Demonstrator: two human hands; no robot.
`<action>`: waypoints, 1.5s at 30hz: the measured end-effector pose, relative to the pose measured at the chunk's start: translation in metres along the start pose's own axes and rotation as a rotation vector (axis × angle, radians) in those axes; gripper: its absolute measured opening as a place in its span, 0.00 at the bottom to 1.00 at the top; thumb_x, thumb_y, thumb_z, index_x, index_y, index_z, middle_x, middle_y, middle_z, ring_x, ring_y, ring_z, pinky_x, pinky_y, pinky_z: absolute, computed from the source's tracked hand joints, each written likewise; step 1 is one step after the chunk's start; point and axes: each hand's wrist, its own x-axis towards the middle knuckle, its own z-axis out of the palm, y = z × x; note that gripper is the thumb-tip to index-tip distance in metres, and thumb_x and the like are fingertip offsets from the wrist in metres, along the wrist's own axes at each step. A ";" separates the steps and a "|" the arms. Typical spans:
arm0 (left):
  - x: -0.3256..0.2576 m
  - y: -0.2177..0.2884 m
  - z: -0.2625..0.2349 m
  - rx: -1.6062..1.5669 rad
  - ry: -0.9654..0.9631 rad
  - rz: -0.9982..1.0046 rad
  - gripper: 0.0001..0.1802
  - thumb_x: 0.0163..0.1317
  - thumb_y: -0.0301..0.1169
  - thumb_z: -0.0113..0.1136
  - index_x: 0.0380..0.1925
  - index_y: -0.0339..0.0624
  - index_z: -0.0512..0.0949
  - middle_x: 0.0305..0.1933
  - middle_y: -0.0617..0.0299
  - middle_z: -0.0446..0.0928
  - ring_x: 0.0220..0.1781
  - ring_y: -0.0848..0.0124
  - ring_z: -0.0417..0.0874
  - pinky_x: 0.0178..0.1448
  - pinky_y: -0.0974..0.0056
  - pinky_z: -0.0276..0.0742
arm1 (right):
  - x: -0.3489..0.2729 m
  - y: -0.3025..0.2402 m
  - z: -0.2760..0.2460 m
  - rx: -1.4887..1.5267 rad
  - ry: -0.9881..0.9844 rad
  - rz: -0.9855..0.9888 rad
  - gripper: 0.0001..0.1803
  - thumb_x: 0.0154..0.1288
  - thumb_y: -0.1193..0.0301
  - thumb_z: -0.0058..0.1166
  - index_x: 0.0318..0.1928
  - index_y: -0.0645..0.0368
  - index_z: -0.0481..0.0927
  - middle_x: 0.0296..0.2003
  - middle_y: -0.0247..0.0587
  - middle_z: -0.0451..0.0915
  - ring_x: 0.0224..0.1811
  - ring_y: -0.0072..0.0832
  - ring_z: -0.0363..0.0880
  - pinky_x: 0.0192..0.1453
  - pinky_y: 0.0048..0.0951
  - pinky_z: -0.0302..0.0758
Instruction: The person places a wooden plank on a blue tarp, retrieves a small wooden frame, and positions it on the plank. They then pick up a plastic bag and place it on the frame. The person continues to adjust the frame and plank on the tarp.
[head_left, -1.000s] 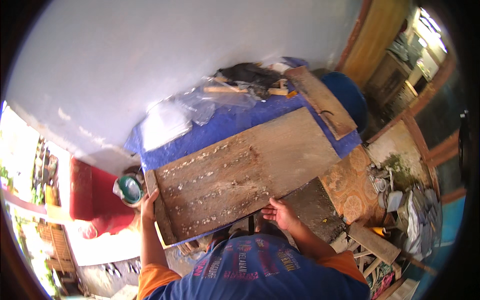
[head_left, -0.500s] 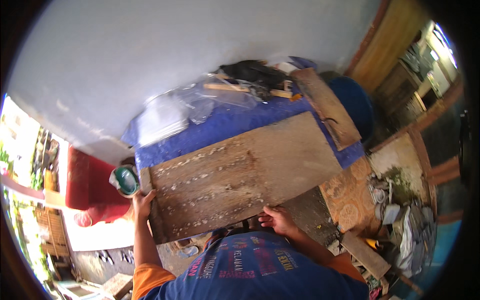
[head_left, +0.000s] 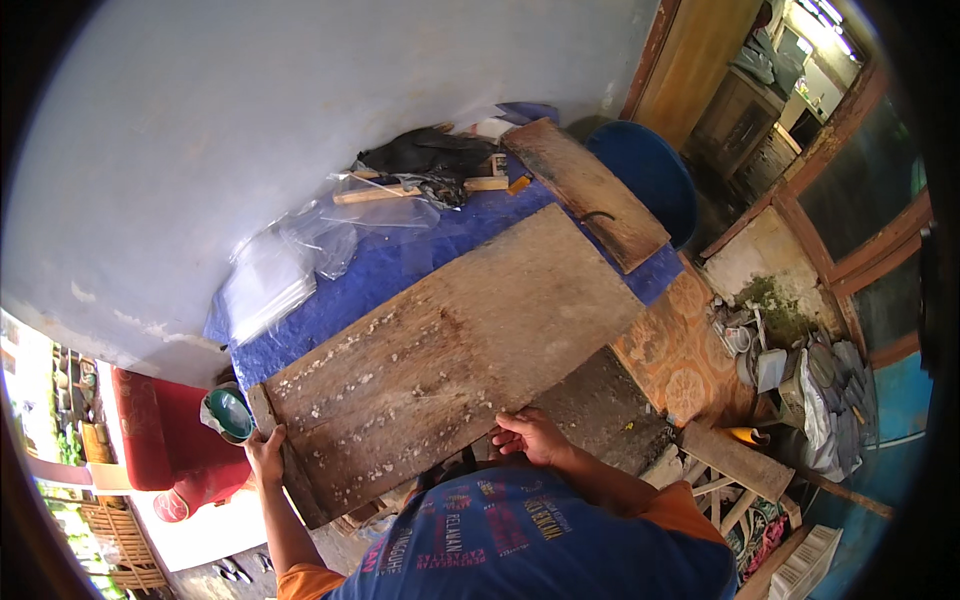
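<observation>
board point(head_left: 480, 320) and both hands sit farther left in view, along with the blue sheet point(head_left: 465, 228) it slants across. left hand point(head_left: 265, 458) grips the board's left end; right hand point(head_left: 535, 437), fingers half curled, meets its near edge, hold unclear. pale bits point(head_left: 366, 378) dot the left half, the right mostly bare; how much work remains cannot be told.

The desk point(head_left: 335, 305) has a blue covering. 1 broad wooden board point(head_left: 440, 350) slants across its near side, its left part flecked white. Behind that lie clear plastic sheets point(head_left: 270, 290) at the left, then pale wooden strips point(head_left: 375, 194) and crumpled black plastic point(head_left: 425, 153). 1 narrower plank point(head_left: 575, 180) lies along the right end.
</observation>
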 end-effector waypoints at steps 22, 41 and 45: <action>0.001 -0.007 0.009 0.239 0.108 0.029 0.24 0.50 0.45 0.68 0.29 0.28 0.81 0.24 0.55 0.81 0.26 0.69 0.77 0.36 0.59 0.73 | 0.065 -0.267 -0.137 -1.210 0.966 -1.037 0.11 0.71 0.66 0.53 0.48 0.56 0.82 0.41 0.47 0.83 0.47 0.43 0.80 0.53 0.41 0.74; -0.115 -0.004 0.005 -0.351 -0.008 -0.255 0.23 0.66 0.34 0.63 0.57 0.33 0.74 0.46 0.61 0.81 0.44 0.73 0.80 0.51 0.67 0.75 | 0.176 -0.334 -0.180 -1.483 1.033 -0.817 0.09 0.71 0.71 0.46 0.44 0.60 0.78 0.44 0.55 0.82 0.50 0.52 0.79 0.52 0.47 0.75; -0.128 0.011 0.010 -0.329 0.025 -0.238 0.32 0.54 0.30 0.72 0.58 0.31 0.73 0.49 0.58 0.81 0.50 0.70 0.80 0.59 0.64 0.74 | 0.153 -0.307 -0.171 -1.024 0.913 -0.761 0.14 0.74 0.67 0.48 0.50 0.66 0.75 0.47 0.52 0.79 0.50 0.44 0.78 0.53 0.41 0.73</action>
